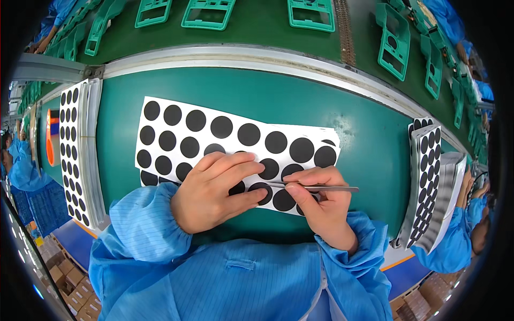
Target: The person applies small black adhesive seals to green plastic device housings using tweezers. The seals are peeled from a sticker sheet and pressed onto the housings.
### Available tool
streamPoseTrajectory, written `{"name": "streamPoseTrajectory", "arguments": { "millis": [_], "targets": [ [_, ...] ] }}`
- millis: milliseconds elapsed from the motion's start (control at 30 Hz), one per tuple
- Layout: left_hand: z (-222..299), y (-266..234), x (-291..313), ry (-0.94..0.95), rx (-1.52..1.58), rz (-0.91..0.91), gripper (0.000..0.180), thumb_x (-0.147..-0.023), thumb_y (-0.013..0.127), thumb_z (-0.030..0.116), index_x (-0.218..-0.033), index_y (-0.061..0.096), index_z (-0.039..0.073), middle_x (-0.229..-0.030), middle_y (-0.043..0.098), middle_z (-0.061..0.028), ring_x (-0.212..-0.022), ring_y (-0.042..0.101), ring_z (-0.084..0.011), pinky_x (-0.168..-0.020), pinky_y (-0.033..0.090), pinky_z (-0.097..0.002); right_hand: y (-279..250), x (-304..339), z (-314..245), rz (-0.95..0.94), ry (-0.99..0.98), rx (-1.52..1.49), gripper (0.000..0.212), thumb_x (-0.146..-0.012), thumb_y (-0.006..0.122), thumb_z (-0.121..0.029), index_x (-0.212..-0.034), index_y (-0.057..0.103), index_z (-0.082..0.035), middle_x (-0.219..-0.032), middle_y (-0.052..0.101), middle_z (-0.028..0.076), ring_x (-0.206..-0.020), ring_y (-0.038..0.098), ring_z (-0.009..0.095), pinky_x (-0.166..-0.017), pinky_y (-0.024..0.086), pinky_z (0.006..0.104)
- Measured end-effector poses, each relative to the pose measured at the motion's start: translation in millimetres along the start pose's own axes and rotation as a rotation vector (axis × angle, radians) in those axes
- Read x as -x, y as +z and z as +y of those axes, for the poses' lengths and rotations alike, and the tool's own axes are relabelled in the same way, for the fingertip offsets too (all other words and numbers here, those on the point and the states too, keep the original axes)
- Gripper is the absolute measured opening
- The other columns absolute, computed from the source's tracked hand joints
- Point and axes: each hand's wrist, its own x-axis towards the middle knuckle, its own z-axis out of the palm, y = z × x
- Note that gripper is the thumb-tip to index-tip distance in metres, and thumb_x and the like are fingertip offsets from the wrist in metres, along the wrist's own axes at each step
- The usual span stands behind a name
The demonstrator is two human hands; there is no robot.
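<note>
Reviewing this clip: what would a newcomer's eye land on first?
The white sheet of black round stickers lying mid-table on the green bench. The left hand presses on it while the right hand works metal tweezers at one dot. More dotted sheets are stacked at the left and right edges.

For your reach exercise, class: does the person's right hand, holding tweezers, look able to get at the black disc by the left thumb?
Probably yes: the right hand has the tweezers tips at that black disc, with the left hand only pressing the sheet beside it.
</note>
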Motion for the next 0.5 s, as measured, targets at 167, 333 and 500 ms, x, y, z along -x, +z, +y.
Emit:
{"name": "streamPoseTrajectory", "arguments": {
  "millis": [167,333,500],
  "targets": [
    [2.9,5.9,1.9,-0.095,0.081,0.037,0.022,-0.061,0.073,0.015,-0.081,0.067,0.013,-0.103,0.056,-0.0055,-0.102,0.051,-0.0247,-0.077,0.04,-0.0341,-1.0,-1.0,0.1,-0.043,-0.016,0.04,0.013,-0.076,0.065,0.003,-0.085,0.056,0.002,-0.084,0.063,0.012,-0.072,0.062,0.014,-0.061,0.05,0.0227],
    [9.1,9.3,-2.1,-0.333,0.157,0.048,0.022,-0.06,0.073,0.013,-0.08,0.063,0.012,-0.103,0.054,-0.0045,-0.103,0.05,-0.0244,-0.081,0.039,-0.0345,-7.4,-1.3,2.3,-0.185,-0.306,0.256,0.021,-0.069,0.07,0.003,-0.084,0.056,-0.002,-0.083,0.063,0.014,-0.064,0.062,0.02,-0.053,0.05,0.0238],
    [7.9,7.0,-3.2,-0.271,0.105,0.007,0.026,-0.059,0.073,0.014,-0.084,0.064,0.013,-0.107,0.053,-0.0046,-0.104,0.049,-0.0237,-0.082,0.038,-0.0348,-1.0,0.3,3.3,-0.125,-0.525,0.333,0.031,-0.061,0.076,0.0,-0.082,0.054,-0.006,-0.082,0.063,0.011,-0.055,0.059,0.021,-0.044,0.047,0.0239]
  ]
}}
